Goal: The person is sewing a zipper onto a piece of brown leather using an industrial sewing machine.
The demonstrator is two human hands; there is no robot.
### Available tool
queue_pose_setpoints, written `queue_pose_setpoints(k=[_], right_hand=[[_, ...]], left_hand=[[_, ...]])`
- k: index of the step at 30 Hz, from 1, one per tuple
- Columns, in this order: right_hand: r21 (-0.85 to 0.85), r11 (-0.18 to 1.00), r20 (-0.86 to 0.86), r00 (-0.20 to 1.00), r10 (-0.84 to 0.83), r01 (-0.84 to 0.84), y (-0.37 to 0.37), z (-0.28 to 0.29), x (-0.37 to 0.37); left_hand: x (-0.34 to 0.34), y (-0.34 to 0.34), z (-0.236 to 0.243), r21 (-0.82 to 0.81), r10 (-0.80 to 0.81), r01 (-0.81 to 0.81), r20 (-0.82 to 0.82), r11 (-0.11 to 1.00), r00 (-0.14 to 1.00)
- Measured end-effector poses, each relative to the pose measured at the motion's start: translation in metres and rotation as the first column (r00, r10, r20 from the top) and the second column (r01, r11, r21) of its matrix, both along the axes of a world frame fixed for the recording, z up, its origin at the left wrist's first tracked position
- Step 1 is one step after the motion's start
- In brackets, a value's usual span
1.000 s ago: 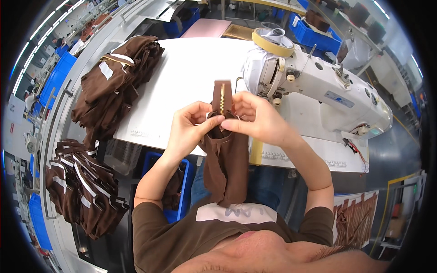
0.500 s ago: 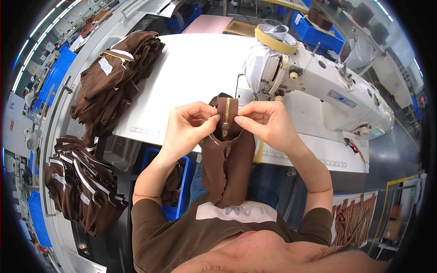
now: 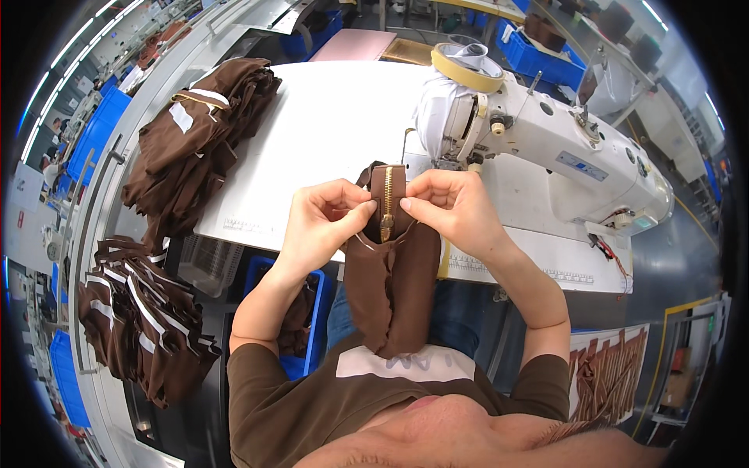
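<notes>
Between my hands hangs a brown fabric piece [image 3: 409, 288] with a brass-toothed zipper [image 3: 388, 191] set in its upper end. My left hand [image 3: 328, 218] pinches the fabric at the zipper's left edge, thumb against fingertips. On the other edge my right hand [image 3: 449, 210] pinches it the same way. The zipper's pull [image 3: 386, 224] sits at the lower end of the teeth. Below, the cloth drapes over the front edge of the white table [image 3: 335, 101] toward my lap. The sewing machine [image 3: 554, 140] stands just beyond and right of my right hand.
A pile of brown cut pieces [image 3: 203, 132] lies at the table's left, and another bundle [image 3: 148, 320] with white strips hangs below it. A blue bin [image 3: 316, 327] holding brown cloth sits under the table edge. A tape roll [image 3: 468, 70] rests on the machine.
The zipper end is held a little flatter and straighter, and the lower cloth has swung slightly. Both hands keep their pinch in nearly the same place.
</notes>
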State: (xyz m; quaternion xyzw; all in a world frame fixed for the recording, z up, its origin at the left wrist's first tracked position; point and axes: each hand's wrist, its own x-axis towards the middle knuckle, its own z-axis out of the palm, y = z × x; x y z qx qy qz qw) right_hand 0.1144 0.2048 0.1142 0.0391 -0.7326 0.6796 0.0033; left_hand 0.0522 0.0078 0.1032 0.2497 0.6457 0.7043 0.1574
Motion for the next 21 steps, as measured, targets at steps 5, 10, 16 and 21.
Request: queue_pose_setpoints(k=[5,10,16,21], right_hand=[[-0.109,0.994,-0.161,0.987,-0.002,-0.016,-0.019,-0.003,-0.003],[0.026,0.978,-0.264,0.942,0.207,-0.207,-0.048,0.004,0.003],[0.246,0.965,-0.508,0.836,0.21,-0.092,-0.054,-0.011,-0.006],[0.387,0.922,-0.613,0.745,0.263,-0.008,-0.062,-0.002,0.011]], left_hand=[[-0.003,-0.021,-0.01,0.25,-0.289,0.267,0.056,0.931,0.956],[0.017,-0.078,-0.006,-0.262,-0.102,-0.018,-0.439,0.965,0.892],[0.06,-0.207,0.02,-0.661,-0.144,-0.132,-0.346,0.739,0.927],[0.032,-0.25,-0.101,-0.843,0.061,-0.271,-0.275,0.465,0.96]])
